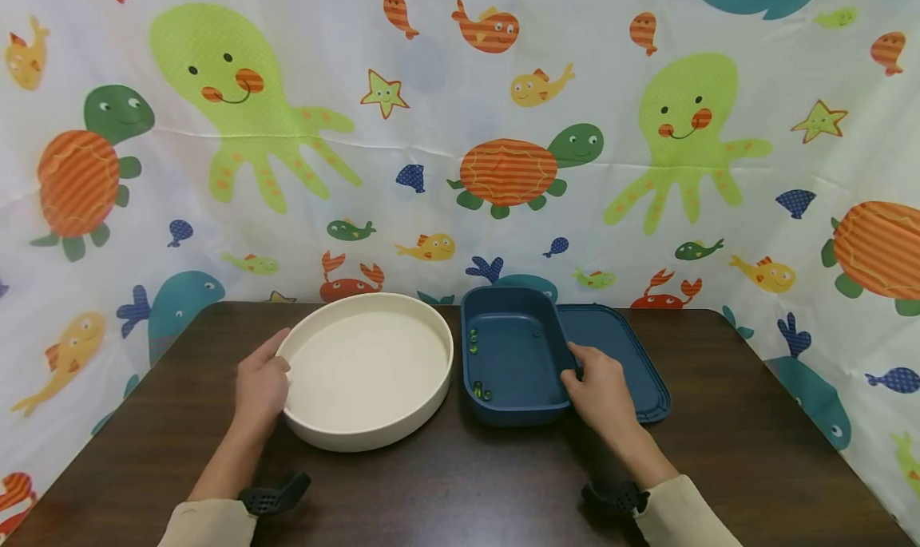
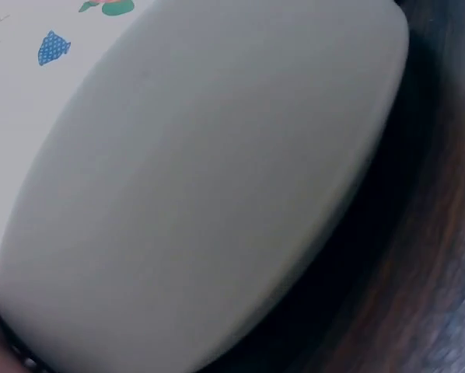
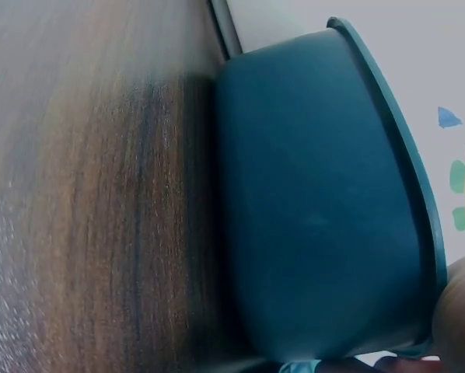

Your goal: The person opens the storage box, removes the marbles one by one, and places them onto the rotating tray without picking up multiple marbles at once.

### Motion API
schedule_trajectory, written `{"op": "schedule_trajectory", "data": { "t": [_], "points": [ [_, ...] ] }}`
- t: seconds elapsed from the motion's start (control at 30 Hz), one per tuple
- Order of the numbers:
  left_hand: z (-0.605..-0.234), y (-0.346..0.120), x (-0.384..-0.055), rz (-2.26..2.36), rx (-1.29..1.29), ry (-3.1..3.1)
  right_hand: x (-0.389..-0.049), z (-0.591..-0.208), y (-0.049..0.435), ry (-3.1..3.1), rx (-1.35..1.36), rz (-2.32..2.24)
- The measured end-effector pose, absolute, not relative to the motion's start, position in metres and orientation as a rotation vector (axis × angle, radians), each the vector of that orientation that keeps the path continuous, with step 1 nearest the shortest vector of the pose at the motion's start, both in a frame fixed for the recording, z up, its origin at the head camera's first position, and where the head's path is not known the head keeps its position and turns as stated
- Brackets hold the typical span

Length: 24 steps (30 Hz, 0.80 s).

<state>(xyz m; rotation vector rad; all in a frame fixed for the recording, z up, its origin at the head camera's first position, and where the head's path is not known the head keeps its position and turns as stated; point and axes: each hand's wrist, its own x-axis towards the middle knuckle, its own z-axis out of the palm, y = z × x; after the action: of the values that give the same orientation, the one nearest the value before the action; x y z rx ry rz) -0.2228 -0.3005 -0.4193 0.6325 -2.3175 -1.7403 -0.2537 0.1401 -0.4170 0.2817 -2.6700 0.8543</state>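
Note:
My left hand (image 1: 262,381) grips the left rim of a round cream dish (image 1: 366,363), and no contents show inside it. Beside it, my right hand (image 1: 602,389) pinches the right wall of a dark blue rectangular container (image 1: 512,355). Several small green glassy beads (image 1: 477,389) lie along the container's left side. In the left wrist view the dish's outer wall (image 2: 194,186) fills most of the picture, with a sliver of hand at the lower left. The container's outer wall (image 3: 318,210) appears in the right wrist view, fingers at its rim.
A flat blue lid (image 1: 611,347) lies on the dark wooden table (image 1: 424,499), behind and to the right of the container, partly covered by it. A white curtain (image 1: 431,76) printed with sea animals hangs directly behind the table.

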Motion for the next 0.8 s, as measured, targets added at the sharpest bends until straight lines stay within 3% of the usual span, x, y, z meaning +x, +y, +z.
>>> {"op": "schedule_trajectory", "data": {
  "t": [0.27,0.5,0.8],
  "points": [
    [-0.428,-0.298,-0.227,-1.827,0.604,-2.215,-0.249,-0.415,0.138,-2.692,0.275,0.784],
    [-0.435,-0.307,-0.232,-1.927,0.423,-2.099,-0.249,-0.400,0.131,-2.644,0.555,0.773],
    [-0.438,-0.310,-0.237,-1.971,0.450,-2.037,-0.259,-0.392,0.111,-2.795,0.749,0.968]
  ]
}}
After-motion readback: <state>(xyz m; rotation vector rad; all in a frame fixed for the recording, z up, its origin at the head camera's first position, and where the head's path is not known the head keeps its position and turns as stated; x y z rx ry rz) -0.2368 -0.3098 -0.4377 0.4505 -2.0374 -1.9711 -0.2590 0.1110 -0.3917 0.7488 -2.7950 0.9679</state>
